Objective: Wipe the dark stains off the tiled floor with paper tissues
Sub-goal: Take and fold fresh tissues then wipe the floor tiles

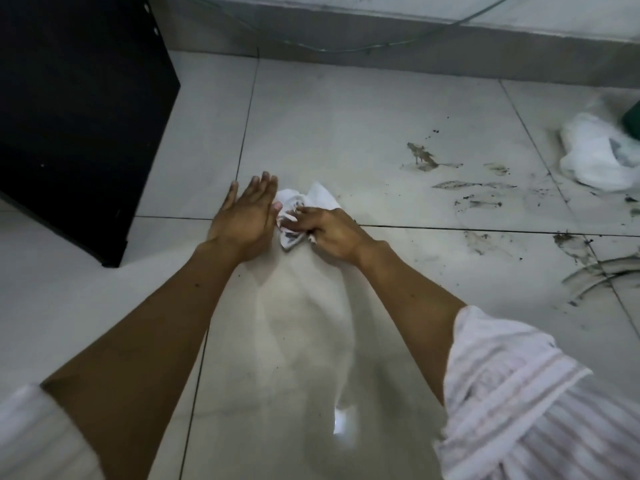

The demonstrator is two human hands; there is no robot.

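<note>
**Tissue in hand at centre frame; stains lie to the right, uncleaned**

Your right hand (332, 233) has its fingers curled and closed on a crumpled white paper tissue (304, 211), which rests on the tiled floor (346, 133) at centre frame, on a grout line. The tissue is soft, creased and already smudged grey on its lower folds. Your left hand (247, 216) is flat and spread, fingers together and extended, its edge touching the tissue's left side; it holds nothing.

The dark stains (450, 181) sit in the right half of the frame, well apart from the tissue. They form a loose band running from the middle right down towards the lower right edge: dried splatter, thin smears and curved streaks on glossy pale tile. From your right hand the nearest marks lie to the right and slightly up. The right hand is the nearer one, and it has the tissue, so the coming sweep should go rightwards along that band.

A second heap of white tissue (602, 157) lies at the right edge, beyond the stains. A black cabinet (79, 109) fills the upper left.

The tile beneath your forearms looks clean and reflective. Judged from this, most of the wiping remains.
</note>
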